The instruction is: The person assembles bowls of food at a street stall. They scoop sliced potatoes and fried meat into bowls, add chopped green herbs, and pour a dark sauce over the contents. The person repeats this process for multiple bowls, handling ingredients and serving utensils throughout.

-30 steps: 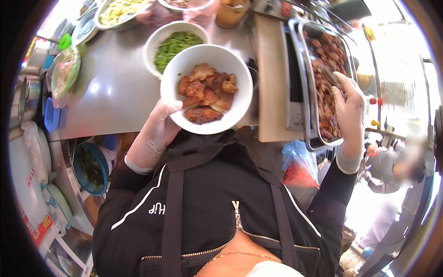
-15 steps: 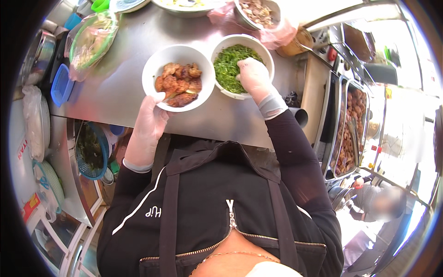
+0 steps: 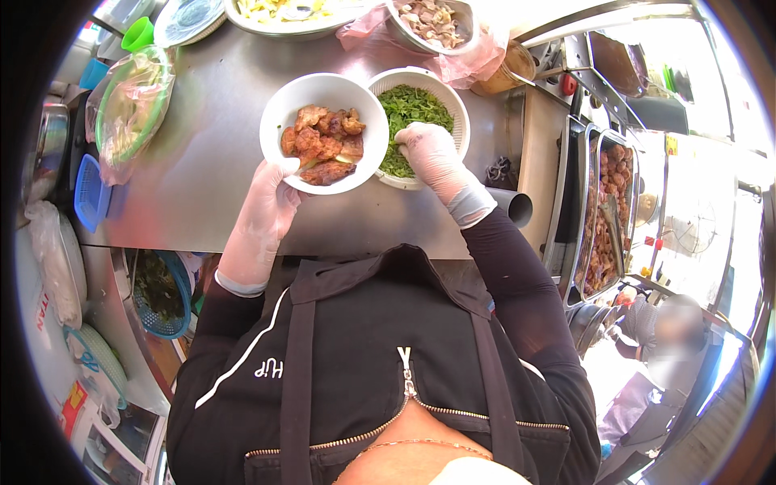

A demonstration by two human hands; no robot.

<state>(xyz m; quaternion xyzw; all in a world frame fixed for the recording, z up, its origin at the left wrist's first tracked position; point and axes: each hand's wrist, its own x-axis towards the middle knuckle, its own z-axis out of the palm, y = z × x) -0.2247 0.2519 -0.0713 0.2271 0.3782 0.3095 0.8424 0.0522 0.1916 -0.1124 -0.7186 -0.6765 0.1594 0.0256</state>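
Note:
My left hand [image 3: 271, 198], in a clear glove, grips the near left rim of a white bowl [image 3: 279, 105] with its thumb over the edge. Browned pieces of meat [image 3: 319, 144] lie in that bowl. Just right of it stands a white ribbed basket [image 3: 461, 121] full of chopped green herbs [image 3: 412, 109]. Over the herbs is my right hand [image 3: 432, 158], gloved too, its fingers closed and pinching down at the greens. How much it holds is hidden under the fingers.
At the far edge stand a bowl of pale yellow slices [image 3: 299, 28] and a metal bowl of meat pieces [image 3: 432, 24]. A bagged green basket [image 3: 133, 109] and a blue tray [image 3: 90, 194] sit left. Right is a glass case of cooked meat [image 3: 610, 218]; a person [image 3: 647, 323] is beyond.
The white bowl has shifted slightly right and now overlaps the herb basket's edge. My right hand has moved a little left and nearer over the herbs. The whole view has turned slightly.

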